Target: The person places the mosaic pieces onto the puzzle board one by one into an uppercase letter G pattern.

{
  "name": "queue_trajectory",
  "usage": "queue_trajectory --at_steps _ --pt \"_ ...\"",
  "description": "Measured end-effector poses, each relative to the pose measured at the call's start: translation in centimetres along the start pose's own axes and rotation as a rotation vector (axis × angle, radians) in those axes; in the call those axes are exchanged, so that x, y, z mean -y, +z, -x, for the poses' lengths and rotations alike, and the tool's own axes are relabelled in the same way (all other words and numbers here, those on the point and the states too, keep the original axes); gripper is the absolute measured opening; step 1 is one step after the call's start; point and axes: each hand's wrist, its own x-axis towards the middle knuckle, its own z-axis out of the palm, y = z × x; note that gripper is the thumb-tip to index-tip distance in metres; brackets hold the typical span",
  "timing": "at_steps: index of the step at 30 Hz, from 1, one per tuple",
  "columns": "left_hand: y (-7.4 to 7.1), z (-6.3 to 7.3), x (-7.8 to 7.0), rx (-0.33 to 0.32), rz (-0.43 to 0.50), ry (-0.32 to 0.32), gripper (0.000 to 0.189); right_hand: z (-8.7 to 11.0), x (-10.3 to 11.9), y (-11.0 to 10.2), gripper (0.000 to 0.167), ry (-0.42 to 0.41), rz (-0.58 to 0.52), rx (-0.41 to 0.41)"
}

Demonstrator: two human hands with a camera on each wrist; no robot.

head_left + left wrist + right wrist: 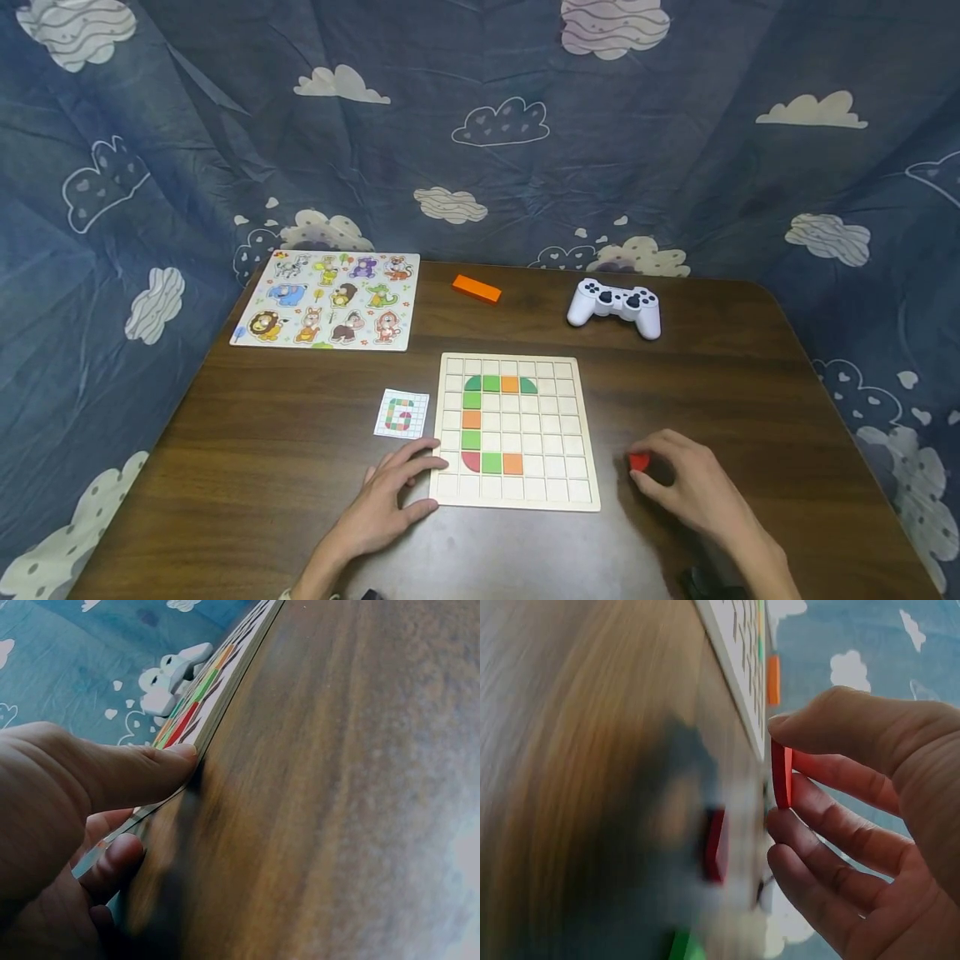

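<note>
My right hand [686,479] pinches a small red tile [639,461] between thumb and fingertips, above the table to the right of the wooden grid board [551,492]. The right wrist view shows this red tile [781,776] standing on edge in the grip. My left hand [386,504] touches the board's left edge with its fingers, the thumb at the near left corner. Green, orange and red tiles lie in the board's cells, forming a top row, a left column and part of a lower row. A pattern card [402,414] lies left of the board.
Another red tile [716,847] and a green tile [681,945] lie on the table near my right hand. Farther back are an animal puzzle board [326,300], an orange block [476,289] and a white game controller [615,308]. A cloud-patterned curtain hangs behind the table.
</note>
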Motion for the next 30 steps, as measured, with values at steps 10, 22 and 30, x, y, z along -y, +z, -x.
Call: queue_trajectory --at_steps 10,22,30 --pt "-0.1 0.1 -0.1 0.0 0.012 -0.009 0.048 -2.0 3.3 1.9 0.026 -0.009 -0.031 0.069" --pt "-0.1 0.1 -0.3 -0.003 0.009 -0.011 0.047 -4.2 6.4 3.8 0.022 -0.078 -0.105 0.132" --pt "0.0 0.1 -0.1 -0.005 0.005 -0.007 0.047 -5.0 7.6 4.9 0.022 -0.116 -0.104 0.17"
